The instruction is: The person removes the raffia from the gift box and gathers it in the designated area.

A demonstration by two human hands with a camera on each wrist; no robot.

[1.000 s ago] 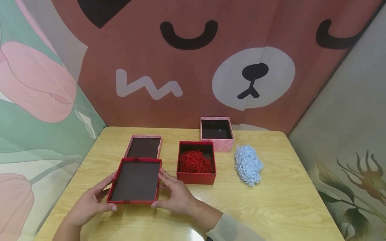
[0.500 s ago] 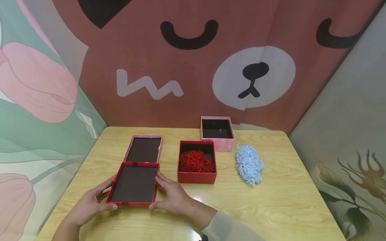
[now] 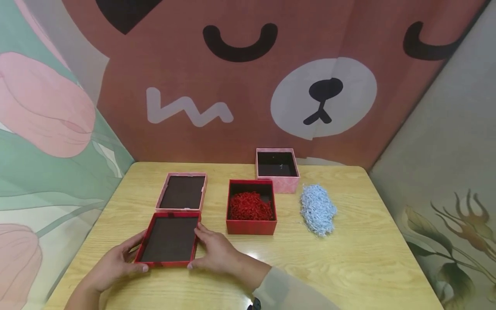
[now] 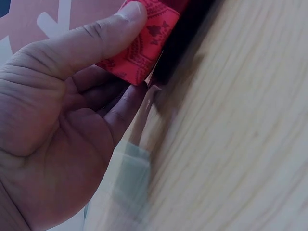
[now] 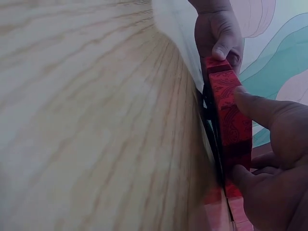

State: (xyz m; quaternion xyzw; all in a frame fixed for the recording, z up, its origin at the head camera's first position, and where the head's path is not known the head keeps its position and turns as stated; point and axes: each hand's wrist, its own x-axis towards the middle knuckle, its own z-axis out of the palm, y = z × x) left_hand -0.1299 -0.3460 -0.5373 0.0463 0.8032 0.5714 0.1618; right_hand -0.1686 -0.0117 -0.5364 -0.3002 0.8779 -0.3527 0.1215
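A red box lid (image 3: 169,239), inner dark side up, is held low at the table's near left, and a narrow dark gap shows beneath it in the right wrist view. My left hand (image 3: 112,265) grips its left side, thumb at the near corner; the left wrist view shows the patterned red lid wall (image 4: 144,48) between thumb and fingers. At the right side, my right hand (image 3: 217,252) holds the lid with its thumb at the near corner and fingers along the edge. Just behind lies a pink box lid (image 3: 182,193), also inner side up.
A red box (image 3: 251,227) holding red shredded paper (image 3: 249,206) stands right of the lids. Behind it is an open pink box (image 3: 284,184). Light blue shredded paper (image 3: 317,210) lies loose on the wooden table (image 3: 341,267). A printed curtain (image 3: 248,99) hangs behind.
The red lid has moved down and slightly left in the head view, with both hands holding it. More of the pink lid now shows behind it. The boxes have stayed in place.
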